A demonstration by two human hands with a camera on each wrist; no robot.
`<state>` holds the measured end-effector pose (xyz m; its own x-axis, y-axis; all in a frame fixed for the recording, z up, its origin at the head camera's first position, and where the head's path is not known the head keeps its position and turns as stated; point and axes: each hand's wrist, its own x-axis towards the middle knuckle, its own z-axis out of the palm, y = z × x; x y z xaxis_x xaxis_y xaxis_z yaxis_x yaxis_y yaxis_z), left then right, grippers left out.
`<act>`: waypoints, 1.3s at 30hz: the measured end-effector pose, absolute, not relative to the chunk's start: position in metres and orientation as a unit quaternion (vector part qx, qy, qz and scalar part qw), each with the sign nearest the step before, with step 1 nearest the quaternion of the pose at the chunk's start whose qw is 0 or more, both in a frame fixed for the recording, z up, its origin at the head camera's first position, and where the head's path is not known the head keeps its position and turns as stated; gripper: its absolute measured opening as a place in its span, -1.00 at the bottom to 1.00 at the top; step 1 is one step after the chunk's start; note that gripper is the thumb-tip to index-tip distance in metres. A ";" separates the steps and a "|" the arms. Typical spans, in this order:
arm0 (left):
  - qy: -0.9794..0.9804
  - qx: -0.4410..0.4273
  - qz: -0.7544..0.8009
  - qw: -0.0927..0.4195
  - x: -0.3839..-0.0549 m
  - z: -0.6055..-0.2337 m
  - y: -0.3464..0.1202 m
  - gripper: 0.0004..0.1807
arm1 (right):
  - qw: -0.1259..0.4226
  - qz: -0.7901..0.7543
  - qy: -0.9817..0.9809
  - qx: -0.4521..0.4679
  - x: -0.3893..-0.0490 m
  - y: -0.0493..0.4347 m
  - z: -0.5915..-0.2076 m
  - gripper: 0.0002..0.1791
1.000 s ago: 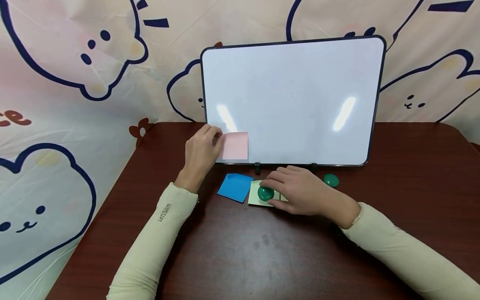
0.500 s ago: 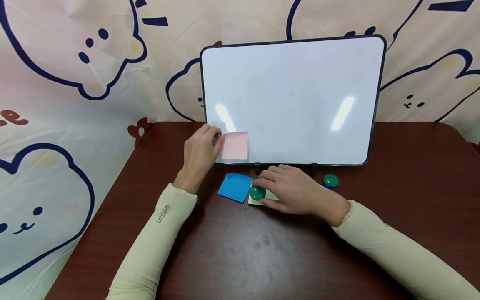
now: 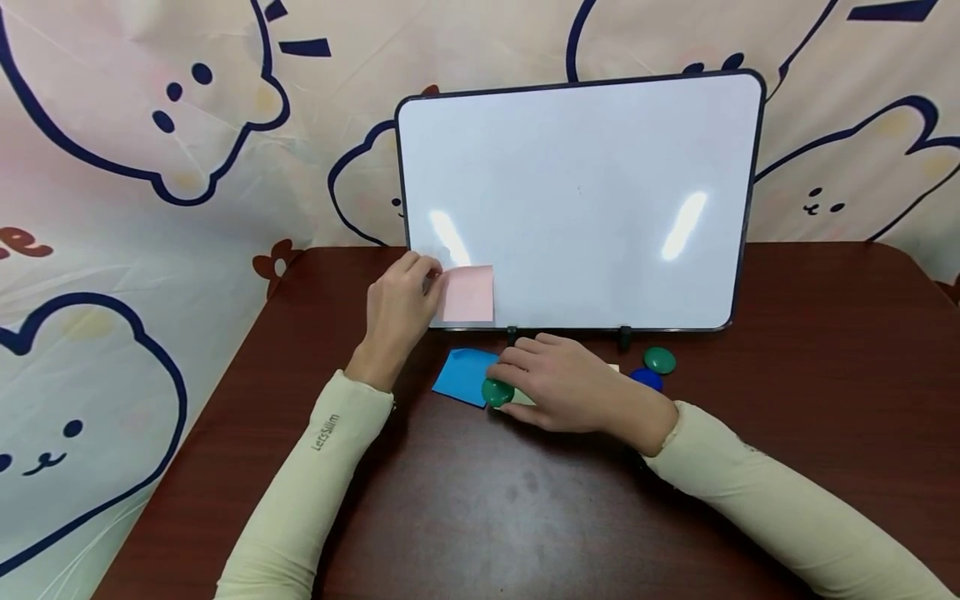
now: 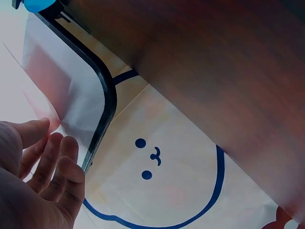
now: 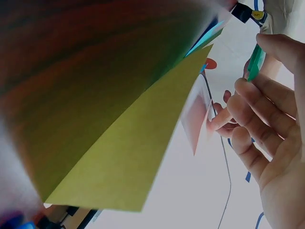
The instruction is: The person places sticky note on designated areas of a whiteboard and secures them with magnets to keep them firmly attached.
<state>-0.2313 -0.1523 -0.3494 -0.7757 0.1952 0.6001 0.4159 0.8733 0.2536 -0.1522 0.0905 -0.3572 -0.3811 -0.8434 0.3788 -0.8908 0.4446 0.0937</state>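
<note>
My left hand point(image 3: 397, 304) pinches the left edge of a pink sticky note point(image 3: 469, 295), which stands against the lower left corner of the whiteboard point(image 3: 577, 200). Between thumb and fingertips of my right hand point(image 3: 562, 383) is a round green magnet point(image 3: 497, 392), seen edge-on as a green disc point(image 5: 256, 63) in the right wrist view. That hand hovers over a pale green sticky note point(image 3: 525, 397), mostly covering it. A blue sticky note point(image 3: 461, 375) lies just left of the magnet.
Right of my right wrist lie another green magnet point(image 3: 660, 360) and a blue magnet point(image 3: 647, 379). Black feet point(image 3: 625, 337) prop the whiteboard on the dark wooden table point(image 3: 480, 517). A cartoon-printed cloth point(image 3: 187, 275) hangs behind and at the left.
My right hand has moved left with the green magnet, from over the pale green note to the edge of the blue one. A blue magnet has come into sight. My left hand has stayed put.
</note>
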 end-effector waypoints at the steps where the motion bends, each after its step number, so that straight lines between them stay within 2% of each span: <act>1: -0.923 -0.165 -0.188 0.292 -0.231 -0.349 -0.152 -0.76 | 0.187 0.063 -0.829 0.523 -0.152 0.090 -0.357 -0.57; 11: -0.926 -0.156 -0.189 0.287 -0.231 -0.349 -0.154 -0.77 | 0.183 0.062 -0.834 0.517 -0.152 0.084 -0.356 -0.58; 16: -0.926 -0.156 -0.188 0.287 -0.232 -0.346 -0.154 -0.76 | 0.176 0.073 -0.841 0.506 -0.157 0.081 -0.344 -0.54; 25: -0.930 -0.146 -0.192 0.277 -0.233 -0.348 -0.153 -0.79 | 0.232 0.128 -0.838 0.478 -0.171 0.085 -0.309 -0.60; 39: -0.926 -0.157 -0.193 0.285 -0.234 -0.350 -0.154 -0.79 | 0.236 0.143 -0.854 0.441 -0.184 0.078 -0.295 -0.57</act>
